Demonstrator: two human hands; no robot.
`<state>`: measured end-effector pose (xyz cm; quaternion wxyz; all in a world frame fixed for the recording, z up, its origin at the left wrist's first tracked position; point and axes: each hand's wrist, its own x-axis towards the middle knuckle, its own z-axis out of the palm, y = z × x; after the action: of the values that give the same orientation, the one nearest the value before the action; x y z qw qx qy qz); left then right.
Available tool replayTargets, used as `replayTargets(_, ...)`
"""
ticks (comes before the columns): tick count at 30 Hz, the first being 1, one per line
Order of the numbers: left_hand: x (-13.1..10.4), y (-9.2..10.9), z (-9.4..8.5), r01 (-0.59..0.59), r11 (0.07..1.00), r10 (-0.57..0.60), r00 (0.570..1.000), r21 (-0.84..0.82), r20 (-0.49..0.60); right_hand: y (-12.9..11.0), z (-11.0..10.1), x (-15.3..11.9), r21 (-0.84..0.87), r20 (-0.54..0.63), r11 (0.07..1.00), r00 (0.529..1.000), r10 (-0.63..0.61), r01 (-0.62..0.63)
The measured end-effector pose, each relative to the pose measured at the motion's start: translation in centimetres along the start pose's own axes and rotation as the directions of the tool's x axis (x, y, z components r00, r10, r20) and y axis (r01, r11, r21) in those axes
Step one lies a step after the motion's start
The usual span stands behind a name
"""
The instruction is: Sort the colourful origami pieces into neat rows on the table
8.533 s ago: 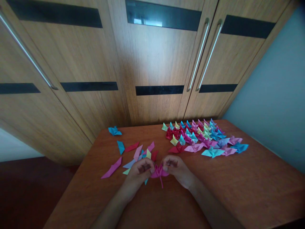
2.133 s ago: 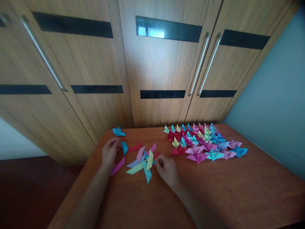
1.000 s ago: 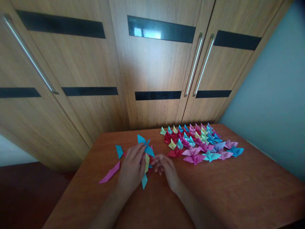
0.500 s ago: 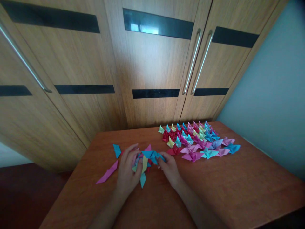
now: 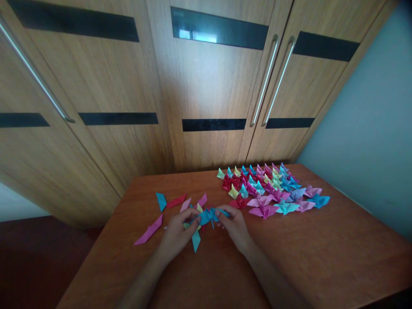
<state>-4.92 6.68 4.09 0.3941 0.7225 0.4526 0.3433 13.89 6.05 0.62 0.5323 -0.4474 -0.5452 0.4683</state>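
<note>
Between my two hands is a blue origami crane [image 5: 210,216], its wings spread out sideways. My left hand [image 5: 179,229] pinches its left wing between thumb and fingers. The right wing is pinched by my right hand [image 5: 234,223]. Under and behind the crane lies a loose pile of folded paper pieces, among them a pink piece [image 5: 202,200] and a teal piece [image 5: 196,241]. My left hand hides part of that pile.
Rows of colourful spread paper cranes [image 5: 264,210] cover the back right of the wooden table [image 5: 322,253]. Flat folded pieces lie at the left: a magenta one [image 5: 148,230], a blue one [image 5: 161,201] and a red one [image 5: 176,201]. Behind stands a wooden wardrobe [image 5: 212,86].
My left hand has moved right and down, from the pile to the crane's left wing. The crane now stretches between both hands, and a red piece at the left is uncovered. The view has shifted slightly.
</note>
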Motion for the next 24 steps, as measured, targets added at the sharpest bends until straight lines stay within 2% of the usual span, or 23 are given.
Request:
replayTargets(3, 0.0, 0.2, 0.0, 0.026, 0.999, -0.029, 0.995, 0.028, 0.093, 0.2, 0.0, 0.1, -0.029, 0.079, 1.000, 0.997, 0.001, 0.001)
replayTargets(7, -0.1, 0.5, -0.1, -0.007, 0.995, -0.009, 0.988, 0.103, 0.151, 0.4, 0.0, 0.0, -0.044, 0.180, 0.999, 0.984, 0.012, -0.004)
replayTargets(10, -0.2, 0.6, -0.1, -0.041, 0.991, 0.019, 0.986, 0.128, 0.167, 0.4, -0.1, 0.1, -0.058, 0.185, 0.998, 0.983, 0.013, -0.002)
replayTargets(14, -0.2, 0.2, 0.0, -0.065, 0.991, 0.049, 0.990, 0.120, 0.134, 0.4, -0.3, 0.1, -0.051, 0.160, 0.999, 0.987, 0.003, 0.005)
replayTargets(16, -0.1, -0.1, 0.1, -0.049, 0.996, 0.040, 0.991, 0.071, 0.124, 0.4, -0.3, 0.0, -0.028, 0.144, 0.999, 0.989, 0.022, -0.018)
replayTargets(19, 0.0, -0.5, 0.2, 0.038, 0.995, -0.026, 0.993, -0.098, 0.119, 0.4, -0.3, -0.1, 0.071, 0.116, 0.995, 0.991, 0.065, -0.074)
replayTargets(24, 0.0, -0.8, 0.5, 0.195, 0.884, -0.174, 0.981, -0.425, 0.088, 0.2, 0.0, -0.2, 0.360, 0.177, 0.913, 0.975, 0.134, -0.191)
